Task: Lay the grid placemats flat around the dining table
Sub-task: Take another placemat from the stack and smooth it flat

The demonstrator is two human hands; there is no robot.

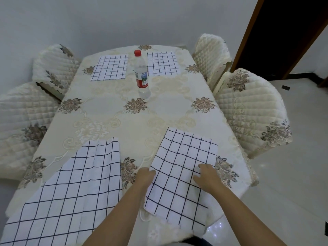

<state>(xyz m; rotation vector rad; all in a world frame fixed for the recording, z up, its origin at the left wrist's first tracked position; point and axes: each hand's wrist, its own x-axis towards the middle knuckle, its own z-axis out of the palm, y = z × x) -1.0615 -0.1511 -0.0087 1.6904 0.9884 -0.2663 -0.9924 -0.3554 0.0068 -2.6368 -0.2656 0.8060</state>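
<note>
Both forearms enter from the 6 o'clock edge and reach onto the table's near right quarter. The left hand (145, 176) is knuckles-up at the left edge of the near right white cloth placemat with a dark grid (182, 157). Its fingertips touch that edge, but whether they pinch it cannot be determined. The right hand (205, 176) rests palm down on the same mat near its right edge, with fingers relaxed and slightly spread and gripping nothing.

This mat sits at 5 o'clock on the table. It lies smooth but skewed, its far edge rotated toward 1 o'clock, and its near corner overhangs the table edge.

A second grid placemat, the near left one (71, 189), sits at 7 o'clock. It is larger in view, with lengthwise ripples at its far end, and its near portion runs out of view at the bottom.

All mats rest on a cream embroidered tablecloth with brown floral motifs (134, 121).

A clear plastic water bottle with red cap and red label (142, 73) stands upright past centre toward 12 o'clock. It stands between the far left grid placemat (110, 67) at 11 o'clock and the far right grid placemat (162, 63) at 1 o'clock. Both far mats lie flat.

Four chairs in quilted cream covers flank the table, two at 9 o'clock (17, 121) and two at 3 o'clock (252, 110).
</note>
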